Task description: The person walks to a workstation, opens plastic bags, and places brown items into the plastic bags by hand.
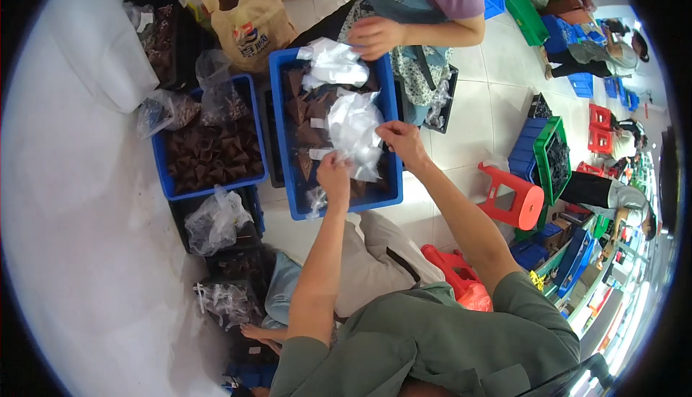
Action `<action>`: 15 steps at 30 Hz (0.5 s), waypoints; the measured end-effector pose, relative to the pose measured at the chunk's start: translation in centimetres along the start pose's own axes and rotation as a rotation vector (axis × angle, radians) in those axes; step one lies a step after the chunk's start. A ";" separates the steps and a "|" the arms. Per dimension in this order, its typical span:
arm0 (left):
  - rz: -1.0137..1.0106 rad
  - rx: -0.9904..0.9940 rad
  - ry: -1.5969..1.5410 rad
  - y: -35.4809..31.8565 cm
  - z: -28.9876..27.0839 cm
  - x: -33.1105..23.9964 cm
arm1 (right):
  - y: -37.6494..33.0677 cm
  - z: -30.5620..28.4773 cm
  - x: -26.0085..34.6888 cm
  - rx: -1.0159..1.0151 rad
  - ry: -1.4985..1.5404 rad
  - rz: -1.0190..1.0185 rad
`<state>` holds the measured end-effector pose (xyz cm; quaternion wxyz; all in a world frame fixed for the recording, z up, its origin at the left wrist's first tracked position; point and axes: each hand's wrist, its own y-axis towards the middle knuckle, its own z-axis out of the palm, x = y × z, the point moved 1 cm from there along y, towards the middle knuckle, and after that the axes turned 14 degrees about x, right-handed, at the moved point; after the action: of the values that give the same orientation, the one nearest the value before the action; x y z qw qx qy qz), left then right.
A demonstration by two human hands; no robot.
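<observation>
A shiny, whitish clear plastic bag (355, 126) is spread between my two hands, above a blue crate (393, 137). My left hand (334, 178) is closed on the bag's lower left edge. With fingers pinched together, my right hand (405, 143) grips its right edge. Brown pointed, folded pieces (297, 105) lie in the crate beneath, some with small white tags. A second shiny plastic bag (333, 64) rests at the crate's far end, beside a co-worker's hand (376, 37). What my bag contains, if anything, cannot be made out.
Left of my crate is another blue crate (261, 153) with many brown cone-like pieces and clear bags. Black crates (184, 206) line the white wall. A tan bag (245, 22) stands far left. Red stools (515, 199) and a green crate (553, 159) are at the right.
</observation>
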<state>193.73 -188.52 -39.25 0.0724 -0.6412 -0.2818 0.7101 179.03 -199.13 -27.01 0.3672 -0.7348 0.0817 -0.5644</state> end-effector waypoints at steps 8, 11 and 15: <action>0.010 0.186 -0.063 0.0 1.4 -4.2 | -0.1 0.6 -2.8 0.101 -0.286 -0.085; -0.033 0.201 -0.179 -1.2 1.8 -5.0 | -0.3 2.7 -4.2 -0.024 -0.416 -0.213; 0.046 0.125 -0.063 -1.2 -1.5 -2.7 | 0.2 0.6 -2.2 -0.193 -0.102 -0.117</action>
<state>195.33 -188.32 -36.32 0.0871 -0.6189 -0.2241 0.7477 178.83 -197.87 -28.87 0.2647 -0.7980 0.0739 -0.5363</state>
